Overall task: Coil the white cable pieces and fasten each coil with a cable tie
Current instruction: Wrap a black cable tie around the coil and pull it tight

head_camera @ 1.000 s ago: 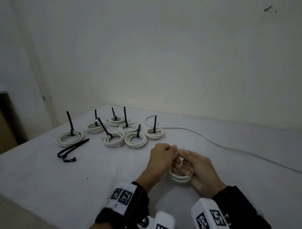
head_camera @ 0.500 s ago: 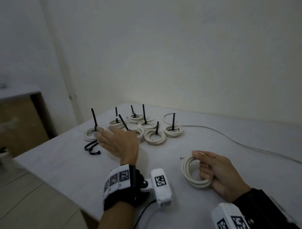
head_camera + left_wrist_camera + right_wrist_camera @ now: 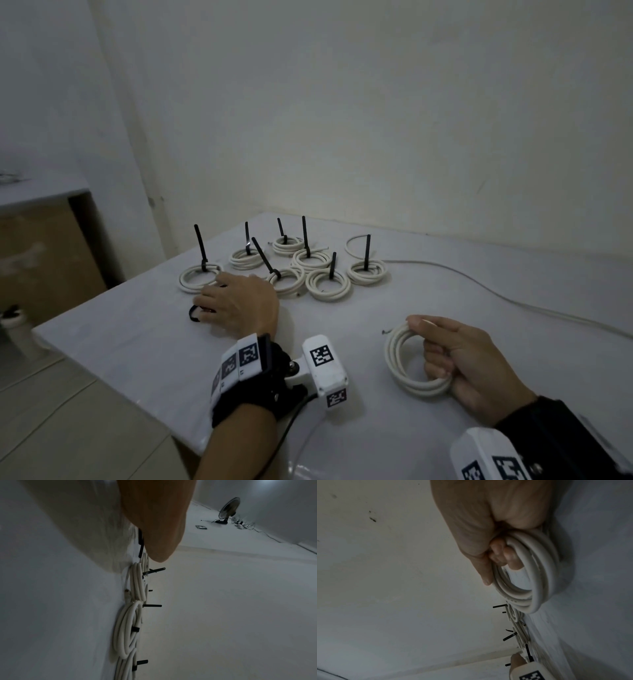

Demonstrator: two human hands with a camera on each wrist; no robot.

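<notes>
My right hand [image 3: 432, 346] grips an untied white cable coil [image 3: 397, 359] just above the table, fingers through the loop and thumb on top; the right wrist view shows the same coil [image 3: 537, 588] wrapped by my fingers. My left hand [image 3: 212, 303] lies palm down on the loose black cable ties [image 3: 192, 313] at the table's left. In the left wrist view a finger [image 3: 159, 534] presses beside a black tie [image 3: 141, 543]; whether the tie is pinched is hidden. Several tied coils [image 3: 328, 285] with upright black tie tails sit behind.
A long loose white cable [image 3: 479, 284] runs from the tied coils off to the right. The white table [image 3: 137, 342] ends close to my left hand, with floor below. A wooden cabinet [image 3: 44, 253] stands at the far left.
My left hand let go of the coil, swung left and came down on the loose black ties. The right hand keeps hold of the coil alone.
</notes>
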